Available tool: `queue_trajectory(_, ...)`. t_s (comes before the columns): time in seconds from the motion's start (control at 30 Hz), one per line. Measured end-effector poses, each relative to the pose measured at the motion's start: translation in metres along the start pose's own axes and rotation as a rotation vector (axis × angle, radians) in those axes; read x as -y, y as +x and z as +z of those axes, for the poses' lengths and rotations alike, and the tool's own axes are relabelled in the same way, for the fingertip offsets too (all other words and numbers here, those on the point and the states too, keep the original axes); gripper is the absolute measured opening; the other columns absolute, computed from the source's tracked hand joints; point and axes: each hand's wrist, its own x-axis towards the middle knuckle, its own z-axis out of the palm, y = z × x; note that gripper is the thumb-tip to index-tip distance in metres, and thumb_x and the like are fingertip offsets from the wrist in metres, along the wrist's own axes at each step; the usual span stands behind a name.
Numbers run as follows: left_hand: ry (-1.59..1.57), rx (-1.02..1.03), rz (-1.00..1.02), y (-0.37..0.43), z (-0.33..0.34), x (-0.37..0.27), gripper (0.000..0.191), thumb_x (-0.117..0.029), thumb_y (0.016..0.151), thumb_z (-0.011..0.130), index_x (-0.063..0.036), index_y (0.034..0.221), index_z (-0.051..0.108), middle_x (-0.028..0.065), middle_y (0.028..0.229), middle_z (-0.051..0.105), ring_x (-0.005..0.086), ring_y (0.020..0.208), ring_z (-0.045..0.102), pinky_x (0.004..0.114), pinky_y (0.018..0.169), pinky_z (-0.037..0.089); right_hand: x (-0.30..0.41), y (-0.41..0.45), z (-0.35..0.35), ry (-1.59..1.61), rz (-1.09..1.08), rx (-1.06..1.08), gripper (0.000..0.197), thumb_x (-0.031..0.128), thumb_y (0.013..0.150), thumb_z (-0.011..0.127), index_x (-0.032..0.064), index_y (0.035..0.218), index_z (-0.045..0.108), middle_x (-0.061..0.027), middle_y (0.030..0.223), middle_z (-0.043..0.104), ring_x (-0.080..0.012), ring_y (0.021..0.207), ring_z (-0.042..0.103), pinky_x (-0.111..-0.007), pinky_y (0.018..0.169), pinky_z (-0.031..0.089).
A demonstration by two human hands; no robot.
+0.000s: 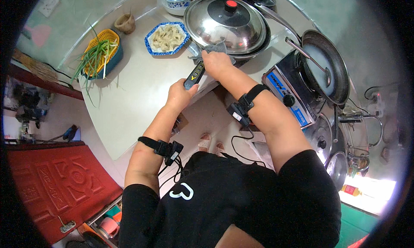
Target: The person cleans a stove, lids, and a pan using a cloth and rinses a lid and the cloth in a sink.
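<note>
My left hand [179,95] grips the end of a black handle [195,74] with yellow markings. That handle points toward a black wok [267,41] on the counter; the cloth and my other hand hide where it leads. Closed at the upper part of the handle, my right hand [217,63] has a grey cloth [216,47] bunched at its fingers. A domed steel lid [200,20] with a red-topped knob covers the wok. Left of the cloth, a blue-rimmed octagonal plate [149,49] carries dumplings [166,38].
On the right, a gas stove [291,96] bears a frying pan [341,70] with whitish liquid and a ladle [310,55]. Spring onions [97,55] lie over a yellow basket [111,36] at the counter's left. A stone mortar [125,24] and a lidded porcelain pot [178,0] stand behind.
</note>
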Motion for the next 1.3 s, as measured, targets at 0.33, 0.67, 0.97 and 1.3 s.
queue_trajectory(0.33,-0.055,0.147,0.076,0.015,-0.004,0.006,0.041,-0.029,0.07,0.061,0.0073,0.089,0.053,0.0083,0.054,0.054,0.0141,0.044,0.052,0.026,0.043,0.042,-0.023,-0.026,-0.002,0.043,0.125,0.008,0.016,0.009,0.073,0.042,0.0011,0.082,0.051,-0.0181,0.076,0.058,-0.0324,0.072,0.057,-0.041,0.062,0.045)
queue_trajectory(0.67,-0.165,0.437,0.026,0.019,-0.021,-0.002,0.047,-0.031,0.07,0.061,0.0073,0.094,0.048,0.0103,0.063,0.055,0.014,0.049,0.054,0.026,0.045,0.043,-0.019,-0.064,-0.018,0.487,0.341,-0.465,0.028,0.013,0.077,0.043,0.0026,0.102,0.049,-0.0187,0.095,0.053,-0.0325,0.089,0.049,-0.038,0.079,0.039)
queue_trajectory(0.97,-0.175,0.359,0.058,0.021,-0.012,0.015,0.045,-0.03,0.068,0.061,0.0067,0.092,0.049,0.0128,0.061,0.056,0.0166,0.047,0.055,0.028,0.046,0.044,0.005,-0.017,0.002,0.031,0.16,-0.121,0.026,0.009,0.074,0.044,0.0047,0.099,0.046,-0.0136,0.08,0.05,-0.0281,0.072,0.054,-0.039,0.06,0.045)
queue_trajectory(1.3,-0.107,0.403,-0.005,0.026,-0.018,0.006,0.049,-0.029,0.068,0.061,0.0065,0.097,0.047,0.0117,0.068,0.056,0.0154,0.053,0.054,0.026,0.049,0.044,-0.072,-0.081,0.037,0.573,0.539,-0.3,0.026,0.015,0.074,0.047,0.0081,0.098,0.055,-0.0167,0.093,0.053,-0.0315,0.086,0.051,-0.036,0.079,0.039)
